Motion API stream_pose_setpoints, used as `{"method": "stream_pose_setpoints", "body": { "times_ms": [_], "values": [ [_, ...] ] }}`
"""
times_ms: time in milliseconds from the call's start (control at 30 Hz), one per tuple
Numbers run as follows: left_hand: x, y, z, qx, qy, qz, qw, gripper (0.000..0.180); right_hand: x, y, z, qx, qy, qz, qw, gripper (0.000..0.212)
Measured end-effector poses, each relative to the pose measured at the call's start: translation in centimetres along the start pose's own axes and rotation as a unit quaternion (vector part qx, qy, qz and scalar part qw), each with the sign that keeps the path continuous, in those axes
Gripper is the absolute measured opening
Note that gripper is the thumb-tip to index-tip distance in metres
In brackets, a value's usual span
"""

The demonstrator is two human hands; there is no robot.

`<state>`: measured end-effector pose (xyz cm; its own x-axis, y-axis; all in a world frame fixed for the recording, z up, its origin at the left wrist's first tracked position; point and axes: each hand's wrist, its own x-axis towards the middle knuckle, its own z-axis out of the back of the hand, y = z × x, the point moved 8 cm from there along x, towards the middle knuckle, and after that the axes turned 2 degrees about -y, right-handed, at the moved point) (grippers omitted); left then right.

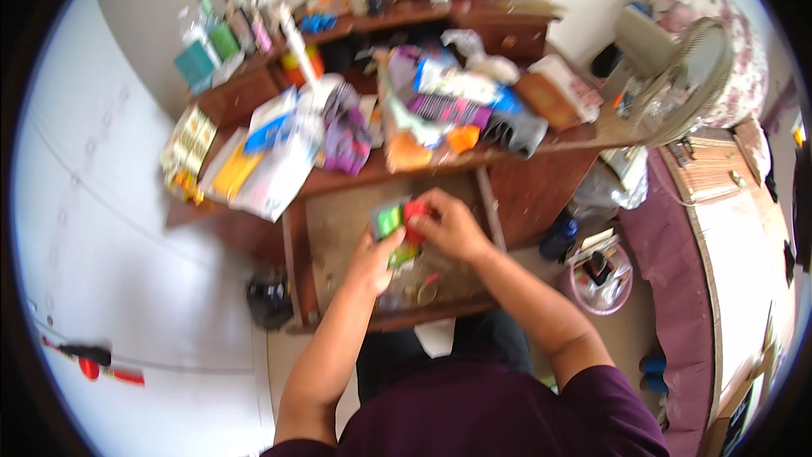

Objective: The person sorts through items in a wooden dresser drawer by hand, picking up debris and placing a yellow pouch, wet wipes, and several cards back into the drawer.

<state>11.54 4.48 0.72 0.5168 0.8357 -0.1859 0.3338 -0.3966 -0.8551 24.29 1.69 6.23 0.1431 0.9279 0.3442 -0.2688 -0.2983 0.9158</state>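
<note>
Over an open wooden drawer, both my hands are close together. My left hand is closed on a small green and grey packet, its thumb lying across the front. My right hand pinches a small red piece right beside the packet; blur hides what kind of thing it is and whether the two are joined. Below my fingers lies a yellow-green item. A few small bits and a ring-shaped thing rest near the drawer's front.
Behind the drawer, the desk carries plastic bags, a purple patterned cloth and a cardboard box heaped with packets. Bottles line its upper shelf. To the right stand a fan and a filled pink bin. A black bag sits left.
</note>
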Motion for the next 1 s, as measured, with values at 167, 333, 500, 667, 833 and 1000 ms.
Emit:
{"method": "stream_pose_setpoints", "body": {
  "times_ms": [167,333,500,667,833,1000],
  "values": [
    [0.2,0.8,-0.6,-0.018,0.033,0.044,0.998,0.031,-0.3,0.7,0.5,-0.033,0.025,-0.031,0.999,0.024],
    [0.6,0.8,-2.7,-0.062,0.093,0.081,0.99,0.028,-0.3,0.5,1.7,0.061,0.059,-0.097,0.992,0.02],
    [1.7,2.1,-1.0,-0.108,0.086,0.103,0.985,0.026,1.0,3.7,3.0,0.108,0.042,-0.017,0.993,0.018],
    [1.9,2.9,-1.1,-0.08,0.086,0.128,0.985,0.037,2.5,4.4,4.6,0.12,0.016,-0.019,0.992,0.028],
    [2.3,3.5,-0.9,-0.078,0.077,0.149,0.983,0.037,3.0,4.4,5.1,0.142,0.016,0.032,0.989,0.018],
    [2.3,3.5,0.0,-0.083,0.061,0.17,0.98,0.036,3.9,5.7,7.2,0.184,0.006,-0.014,0.983,0.016]
  ]
}}
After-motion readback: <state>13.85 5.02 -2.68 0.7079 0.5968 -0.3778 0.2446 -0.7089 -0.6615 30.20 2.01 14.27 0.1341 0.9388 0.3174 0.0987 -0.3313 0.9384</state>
